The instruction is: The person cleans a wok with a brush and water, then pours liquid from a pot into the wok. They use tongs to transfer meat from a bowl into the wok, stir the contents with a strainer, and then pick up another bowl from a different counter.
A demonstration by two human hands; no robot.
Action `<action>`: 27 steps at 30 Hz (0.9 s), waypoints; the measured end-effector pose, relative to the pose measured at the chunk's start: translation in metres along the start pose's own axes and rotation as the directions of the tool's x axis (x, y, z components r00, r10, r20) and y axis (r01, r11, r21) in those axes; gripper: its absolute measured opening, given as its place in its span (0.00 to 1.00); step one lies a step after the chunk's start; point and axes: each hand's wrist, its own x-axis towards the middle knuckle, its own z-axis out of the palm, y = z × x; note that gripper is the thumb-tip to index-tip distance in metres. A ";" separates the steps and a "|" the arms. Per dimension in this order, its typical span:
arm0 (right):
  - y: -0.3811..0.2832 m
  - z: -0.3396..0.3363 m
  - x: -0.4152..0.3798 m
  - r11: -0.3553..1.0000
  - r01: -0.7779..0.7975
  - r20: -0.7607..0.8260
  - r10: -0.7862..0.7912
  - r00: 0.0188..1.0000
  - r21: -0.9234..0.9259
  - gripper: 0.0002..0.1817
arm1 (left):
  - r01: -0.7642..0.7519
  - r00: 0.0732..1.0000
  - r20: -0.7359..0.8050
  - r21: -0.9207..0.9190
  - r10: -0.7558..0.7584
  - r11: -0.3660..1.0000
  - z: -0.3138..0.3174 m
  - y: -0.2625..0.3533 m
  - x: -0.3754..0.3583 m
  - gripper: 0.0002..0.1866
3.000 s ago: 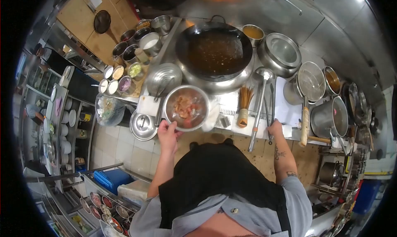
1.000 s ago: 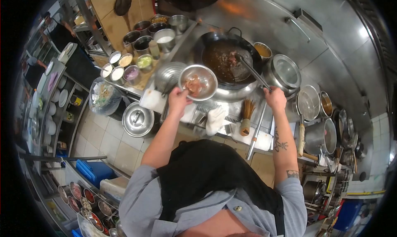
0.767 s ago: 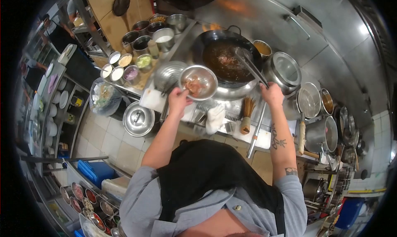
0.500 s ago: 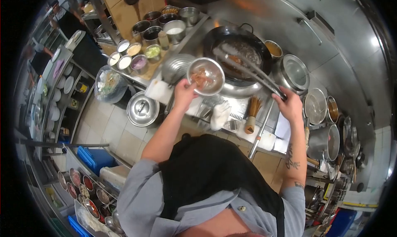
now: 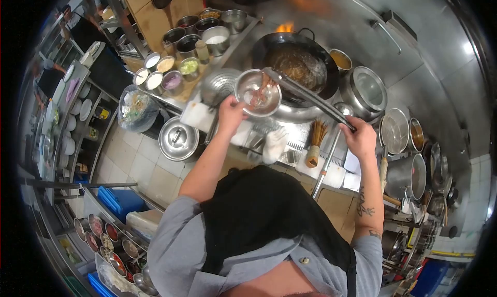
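My left hand (image 5: 231,114) grips the rim of a small steel bowl (image 5: 272,103). Reddish strips that look like raw meat (image 5: 257,97) lie inside it. My right hand (image 5: 360,136) is closed on the end of long metal tongs (image 5: 317,101). Their tips reach over the bowl's upper rim, with a strip of the meat hanging at them. Right behind the bowl sits a black wok (image 5: 330,75) on the stove, holding bubbling brown oil (image 5: 296,66).
A flame (image 5: 284,26) rises behind the wok. Left of the bowl lies a perforated strainer (image 5: 215,84), with several seasoning tubs beyond. A bamboo brush (image 5: 317,136) and white cloth (image 5: 274,146) lie in front. Steel pots (image 5: 406,178) crowd the right; a lidded pot (image 5: 178,137) stands lower left.
The tongs have moved left from over the wok to the bowl, and a strip of meat now hangs at their tips. The bowl has stayed nearly in place. The flame shows larger.
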 end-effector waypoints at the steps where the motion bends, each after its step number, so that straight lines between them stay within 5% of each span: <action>1: -0.001 -0.005 0.001 0.999 -0.049 0.023 0.048 0.999 0.012 0.20 | -0.002 1.000 0.000 -0.010 0.002 1.000 0.000 -0.004 0.005 0.09; 19: 0.056 0.042 0.059 0.849 -0.502 -0.013 0.507 0.862 -0.165 0.26 | 0.135 0.989 -0.041 -0.155 -0.143 0.979 -0.009 -0.002 0.003 0.07; 27: 0.073 0.001 0.035 0.843 -0.470 -0.034 0.479 0.877 -0.263 0.30 | 0.150 0.984 -0.071 -0.185 -0.166 0.971 -0.058 0.028 -0.052 0.06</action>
